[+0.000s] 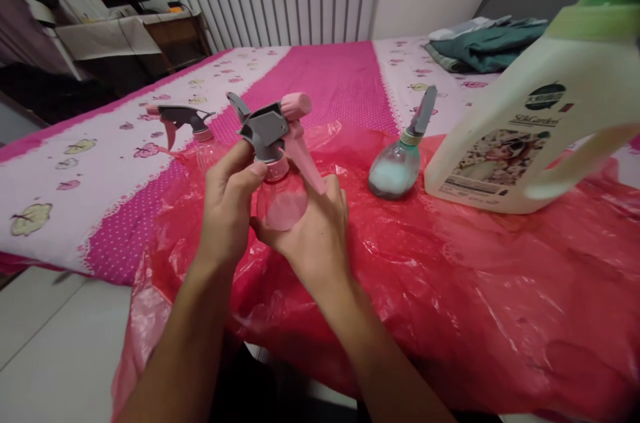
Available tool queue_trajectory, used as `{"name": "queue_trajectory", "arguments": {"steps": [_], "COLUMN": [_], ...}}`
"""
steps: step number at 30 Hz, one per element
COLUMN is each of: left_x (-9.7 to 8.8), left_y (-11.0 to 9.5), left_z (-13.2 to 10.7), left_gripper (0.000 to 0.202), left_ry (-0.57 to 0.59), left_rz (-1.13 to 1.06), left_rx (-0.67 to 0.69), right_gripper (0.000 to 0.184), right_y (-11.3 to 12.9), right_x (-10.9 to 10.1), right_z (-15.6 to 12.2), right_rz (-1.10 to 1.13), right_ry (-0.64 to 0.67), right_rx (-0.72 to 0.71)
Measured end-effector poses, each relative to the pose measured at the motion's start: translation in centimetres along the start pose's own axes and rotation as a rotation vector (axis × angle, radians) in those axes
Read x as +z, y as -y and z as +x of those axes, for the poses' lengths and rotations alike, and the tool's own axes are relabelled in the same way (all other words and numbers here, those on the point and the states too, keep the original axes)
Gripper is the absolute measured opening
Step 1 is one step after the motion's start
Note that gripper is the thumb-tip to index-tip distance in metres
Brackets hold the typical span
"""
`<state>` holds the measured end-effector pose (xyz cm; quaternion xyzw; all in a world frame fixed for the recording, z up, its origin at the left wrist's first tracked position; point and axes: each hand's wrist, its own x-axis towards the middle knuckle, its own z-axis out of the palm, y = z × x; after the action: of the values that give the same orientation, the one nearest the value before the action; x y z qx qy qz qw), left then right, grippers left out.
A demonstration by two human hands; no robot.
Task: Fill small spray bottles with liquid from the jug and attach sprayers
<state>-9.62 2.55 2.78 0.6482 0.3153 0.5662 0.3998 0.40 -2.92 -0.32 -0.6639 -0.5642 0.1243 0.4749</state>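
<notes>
Between my hands is a pink spray bottle (284, 208) with a grey and pink trigger head, held upright with a little pale liquid showing inside. My left hand (227, 199) is closed on its left side, thumb and fingers at the collar. Around the lower body wraps my right hand (317, 226), its fingers partly hidden behind the bottle and the pink trigger. A second spray bottle (205, 149) stands just left, partly covered by my left hand. To the right is a small clear squeeze bottle (395, 169) holding pale foamy liquid, with a grey upright top.
A large cream jug (505, 176) with a green cap stands at the right. Red plastic sheeting (400, 289) covers the near edge of the pink patterned bed (330, 73). Folded clothes (485, 46) lie at the back right; a desk (110, 36) stands at the far left.
</notes>
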Motion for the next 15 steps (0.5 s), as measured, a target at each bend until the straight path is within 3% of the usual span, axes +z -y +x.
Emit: {"name": "queue_trajectory", "arguments": {"steps": [6, 9, 15], "left_x": [-0.2, -0.1, -1.3], "left_y": [-1.0, -1.2, -1.0], "left_z": [-0.4, -0.6, -0.2], "left_gripper": [0.038, 0.036, 0.032], "left_ry": [0.008, 0.004, 0.076], "left_rz": [0.076, 0.056, 0.023], "left_rx": [-0.008, -0.033, -0.079], "right_gripper": [0.077, 0.071, 0.079], "right_y": [-0.1, -0.1, 0.1], "right_x": [0.2, -0.1, -0.5], "right_z": [-0.1, 0.0, 0.1], "right_rz": [-0.036, -0.038, 0.068], "right_ry": [0.003, 0.014, 0.044], "right_rx": [-0.048, -0.034, -0.006]}}
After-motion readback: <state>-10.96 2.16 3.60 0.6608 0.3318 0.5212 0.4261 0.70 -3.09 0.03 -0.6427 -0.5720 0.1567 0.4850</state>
